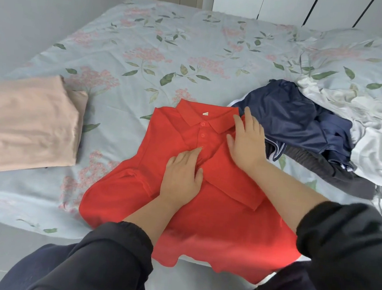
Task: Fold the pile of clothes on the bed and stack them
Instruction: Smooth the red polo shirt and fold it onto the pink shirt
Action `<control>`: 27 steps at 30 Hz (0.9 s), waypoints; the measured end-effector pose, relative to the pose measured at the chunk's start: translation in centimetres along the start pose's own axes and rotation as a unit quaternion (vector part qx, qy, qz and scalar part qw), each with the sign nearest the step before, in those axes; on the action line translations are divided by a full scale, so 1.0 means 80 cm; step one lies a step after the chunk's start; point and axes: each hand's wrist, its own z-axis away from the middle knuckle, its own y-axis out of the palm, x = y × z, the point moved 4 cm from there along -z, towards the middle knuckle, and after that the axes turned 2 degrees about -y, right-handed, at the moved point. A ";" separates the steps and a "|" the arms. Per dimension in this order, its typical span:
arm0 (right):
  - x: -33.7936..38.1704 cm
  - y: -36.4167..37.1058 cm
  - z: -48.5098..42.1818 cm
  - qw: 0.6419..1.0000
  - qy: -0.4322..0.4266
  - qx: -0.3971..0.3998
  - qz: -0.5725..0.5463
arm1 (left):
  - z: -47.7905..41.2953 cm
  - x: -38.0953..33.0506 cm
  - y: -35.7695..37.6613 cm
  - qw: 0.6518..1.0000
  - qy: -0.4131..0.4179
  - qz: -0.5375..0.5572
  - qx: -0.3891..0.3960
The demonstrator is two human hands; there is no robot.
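A red polo shirt lies front up on the bed, collar away from me, its hem hanging over the near edge. Its right sleeve is folded in across the chest. My left hand lies flat on the middle of the shirt below the buttons. My right hand presses flat on the folded-in right shoulder beside the collar. A folded peach garment sits at the left. An unfolded pile at the right holds a navy garment, a dark grey one and white cloth.
The bed carries a pale blue floral sheet with bare room behind the shirt. A grey wall runs along the left. White wardrobe doors stand beyond the far edge. A rumpled floral duvet lies at the far right.
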 end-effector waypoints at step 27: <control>0.006 0.029 0.115 0.978 0.053 0.200 0.037 | 0.037 0.033 -0.123 0.977 0.001 -0.211 0.027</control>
